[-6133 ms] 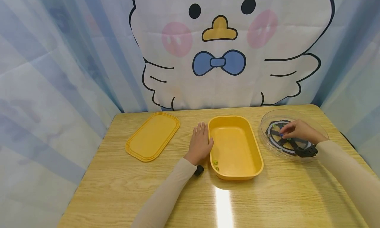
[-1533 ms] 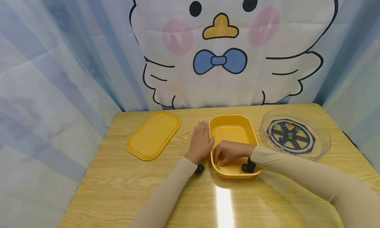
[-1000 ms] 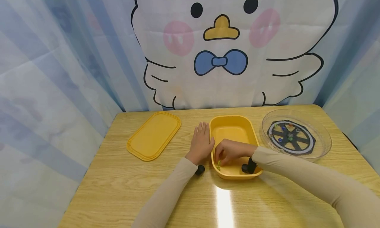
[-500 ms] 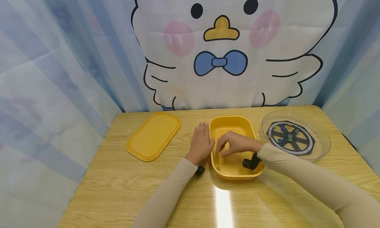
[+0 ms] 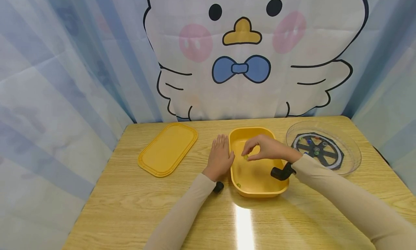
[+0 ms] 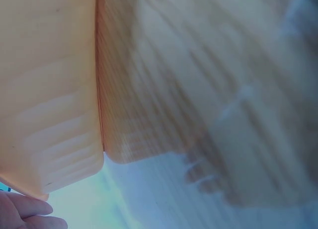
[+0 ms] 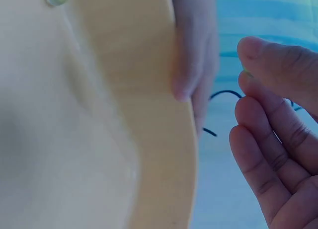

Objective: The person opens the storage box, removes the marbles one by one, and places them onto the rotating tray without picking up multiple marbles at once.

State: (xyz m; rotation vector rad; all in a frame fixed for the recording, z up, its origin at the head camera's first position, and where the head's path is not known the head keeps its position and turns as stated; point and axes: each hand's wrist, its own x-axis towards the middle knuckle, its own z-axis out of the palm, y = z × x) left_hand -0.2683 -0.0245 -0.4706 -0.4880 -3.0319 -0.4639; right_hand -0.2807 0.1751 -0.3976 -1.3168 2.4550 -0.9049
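Observation:
In the head view my right hand (image 5: 271, 149) is over the yellow box (image 5: 260, 183), pinching a small yellow-green marble (image 5: 246, 157) between thumb and fingertips. The right wrist view shows the thumb (image 7: 278, 65) closed against a finger, with the marble mostly hidden between them. A second yellow-green marble (image 5: 238, 185) lies in the near left corner of the box. My left hand (image 5: 219, 158) rests along the outside of the box's left wall, fingers straight and the thumb at the rim. In the left wrist view, fingertips (image 6: 35, 214) show beside the box wall.
At the right stands a clear round dish (image 5: 352, 152) with a black-and-white wheel pattern (image 5: 338, 161) and several coloured marbles in it. A flat yellow lid (image 5: 167, 149) lies on the wooden table (image 5: 113, 206) at the left. A patterned curtain (image 5: 201, 98) hangs behind.
My right hand came from the dish into the box, took one marble from the near left corner, and has lifted it up and rightward. The left hand has stayed at the box wall.

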